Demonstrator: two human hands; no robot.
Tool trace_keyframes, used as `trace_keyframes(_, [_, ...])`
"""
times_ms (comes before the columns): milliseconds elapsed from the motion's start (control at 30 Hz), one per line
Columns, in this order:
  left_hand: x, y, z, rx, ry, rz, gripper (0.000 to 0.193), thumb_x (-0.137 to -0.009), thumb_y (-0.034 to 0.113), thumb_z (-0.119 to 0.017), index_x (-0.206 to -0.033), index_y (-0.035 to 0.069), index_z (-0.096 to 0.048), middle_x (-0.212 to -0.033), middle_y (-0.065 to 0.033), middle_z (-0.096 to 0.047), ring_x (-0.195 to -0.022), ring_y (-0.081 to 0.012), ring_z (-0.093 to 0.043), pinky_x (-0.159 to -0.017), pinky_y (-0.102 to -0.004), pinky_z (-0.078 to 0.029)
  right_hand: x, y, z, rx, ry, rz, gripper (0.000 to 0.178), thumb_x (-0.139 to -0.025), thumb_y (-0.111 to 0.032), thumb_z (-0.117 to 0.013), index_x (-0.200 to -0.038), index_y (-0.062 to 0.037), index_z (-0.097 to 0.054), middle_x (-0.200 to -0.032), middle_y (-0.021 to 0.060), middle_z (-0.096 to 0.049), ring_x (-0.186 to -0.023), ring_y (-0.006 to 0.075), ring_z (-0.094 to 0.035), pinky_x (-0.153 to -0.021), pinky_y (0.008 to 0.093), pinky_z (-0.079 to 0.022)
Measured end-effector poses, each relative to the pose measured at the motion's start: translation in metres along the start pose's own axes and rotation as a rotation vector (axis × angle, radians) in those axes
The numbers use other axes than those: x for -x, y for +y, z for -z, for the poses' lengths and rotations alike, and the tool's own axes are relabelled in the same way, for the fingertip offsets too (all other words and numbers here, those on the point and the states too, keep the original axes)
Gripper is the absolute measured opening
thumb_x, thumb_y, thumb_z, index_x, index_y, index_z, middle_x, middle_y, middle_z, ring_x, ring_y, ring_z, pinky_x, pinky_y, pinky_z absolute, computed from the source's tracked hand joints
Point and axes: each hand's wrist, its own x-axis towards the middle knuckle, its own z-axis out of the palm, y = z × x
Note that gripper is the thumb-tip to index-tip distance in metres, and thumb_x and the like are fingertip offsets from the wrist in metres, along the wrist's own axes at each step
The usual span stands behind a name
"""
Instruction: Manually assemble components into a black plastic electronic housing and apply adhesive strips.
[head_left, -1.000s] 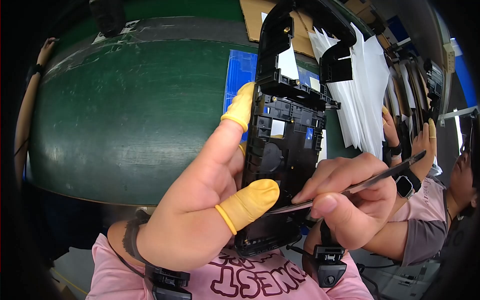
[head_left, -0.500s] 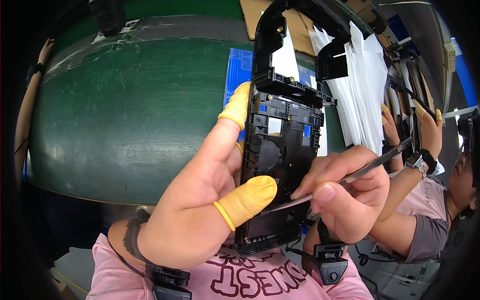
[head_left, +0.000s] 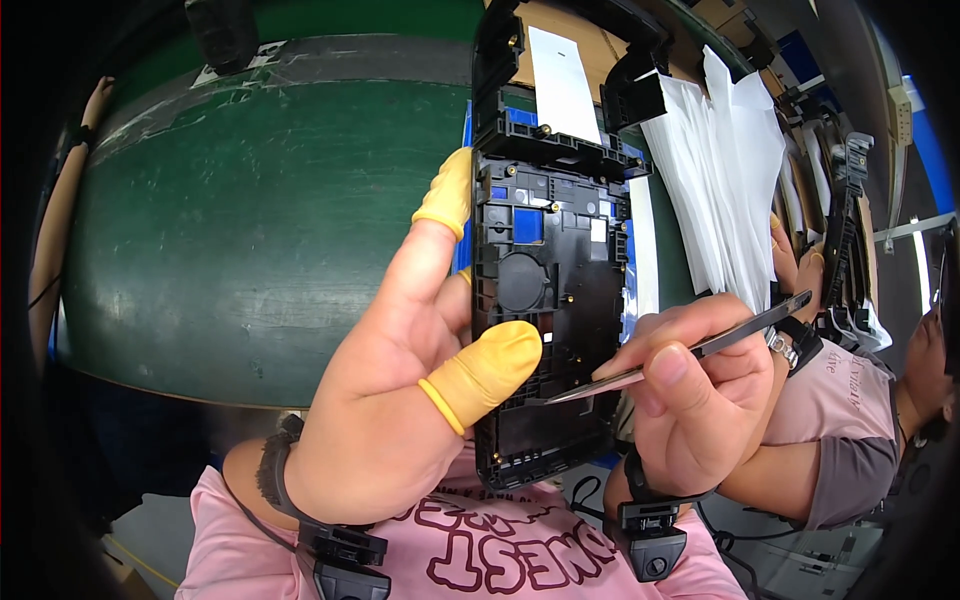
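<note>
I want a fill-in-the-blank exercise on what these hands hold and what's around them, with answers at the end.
1. The finger covers on the left hand are coloured ____.
2. The slim metal tool is held in the person's ____.
3. From the person's view, the white sheets lie to the ____ of the black plastic frame.
4. The worktop is ____ in colour.

Missing words: yellow; right hand; right; green.

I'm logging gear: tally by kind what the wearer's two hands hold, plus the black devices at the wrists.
Long black plastic frame: 1
Slim pointed metal tool: 1
Black boxy plastic devices: 2
Total: 4
</note>
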Motion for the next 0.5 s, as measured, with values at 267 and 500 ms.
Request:
trace_keyframes(267, [0.0018,-0.0028,0.0036,-0.011,-0.006,-0.013,0.081,-0.079,0.004,-0.057,-0.139,0.011,-0.003,-0.130,-0.0161,-0.037,-0.110,-0.0242,-0.047,-0.092,-0.0340,-0.040,0.0000,0.0036,0.0008,0.000,-0.020,-0.005,0.013,-0.074,0.006,-0.060,-0.083,0.0052,-0.051,-0.074,0.0155,-0.060,-0.065,0.0173,-0.061,-0.061,0.0258,-0.051])
trace_keyframes(500, [0.0028,-0.0030,0.0030,-0.014,0.009,-0.017,0.081,-0.079,0.004,-0.058,-0.139,0.010,-0.003,-0.130,-0.0158,-0.036,-0.111,-0.0240,-0.046,-0.092,-0.0344,-0.040,-0.0005,0.0039,0.0028,-0.024,-0.049,-0.006,0.012,-0.074,0.007,-0.059,-0.083,0.0050,-0.051,-0.074,0.0153,-0.060,-0.066,0.0179,-0.061,-0.061,0.0257,-0.051])
